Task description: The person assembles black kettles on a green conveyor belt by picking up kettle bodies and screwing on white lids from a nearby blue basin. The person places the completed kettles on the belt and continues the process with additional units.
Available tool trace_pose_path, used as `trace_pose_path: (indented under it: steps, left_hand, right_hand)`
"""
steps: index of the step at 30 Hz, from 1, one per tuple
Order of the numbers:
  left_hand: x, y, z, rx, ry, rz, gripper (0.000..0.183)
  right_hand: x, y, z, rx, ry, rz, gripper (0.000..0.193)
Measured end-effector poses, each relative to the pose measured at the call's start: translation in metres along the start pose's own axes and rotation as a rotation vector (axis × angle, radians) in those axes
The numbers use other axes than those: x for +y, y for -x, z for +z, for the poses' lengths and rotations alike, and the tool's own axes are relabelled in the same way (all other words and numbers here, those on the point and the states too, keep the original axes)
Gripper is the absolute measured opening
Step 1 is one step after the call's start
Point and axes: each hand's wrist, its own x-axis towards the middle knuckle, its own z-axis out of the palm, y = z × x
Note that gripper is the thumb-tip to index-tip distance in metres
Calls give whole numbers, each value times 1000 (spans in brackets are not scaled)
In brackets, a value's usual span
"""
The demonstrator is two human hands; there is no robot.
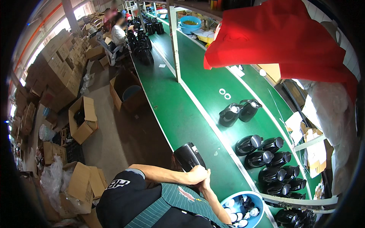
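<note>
A glossy black jug lies tilted over the near edge of the green workbench, its wide end pointing away from me. My left hand is closed around its near end. Close against it, my right hand is closed at the same end; its fingers are mostly hidden, and I cannot make out whether it grips the jug's neck or a small part there. To the right of my right forearm, a light blue basin holds several white and black lids.
Several black jugs stand on the green belt at right, two farther up near white rings. Red cloth hangs at upper right. Open cardboard boxes line the floor at left. A seated person is far off beside more jugs.
</note>
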Motion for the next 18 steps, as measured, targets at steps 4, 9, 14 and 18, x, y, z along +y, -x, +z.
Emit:
trace_pose_path:
  steps: [4, 9, 14, 18]
  left_hand:
    - [-14, 6, -59, -76, 152, 22, 17]
    - [-17, 6, -63, -39, 161, 19, 18]
    - [-9, 11, -77, -15, 235, 3, 21]
    - [-4, 8, -48, 83, 298, 19, 27]
  right_hand:
    - [7, 2, 5, 87, 167, -117, 75]
    - [5, 11, 7, 78, 276, -219, 73]
    - [14, 9, 5, 79, 159, -121, 68]
    - [5, 15, 12, 58, 118, -42, 67]
